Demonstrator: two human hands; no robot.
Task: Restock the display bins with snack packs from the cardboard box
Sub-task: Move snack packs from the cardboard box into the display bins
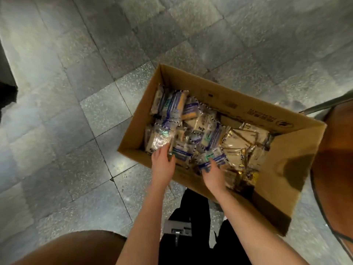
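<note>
An open cardboard box stands on the tiled floor, filled with several clear-wrapped snack packs printed in blue and green, plus gold-wrapped packs on its right side. Both my hands reach down into the box's near side. My left hand grips the edge of a clear snack pack at the box's left. My right hand lies over a blue-and-green pack in the middle, with its fingers curled onto that pack. No display bins are in view.
Grey stone floor tiles spread to the left and beyond the box. A brown rounded object stands at the right edge, another at the bottom left. My dark trousers and a grey clipped device show below.
</note>
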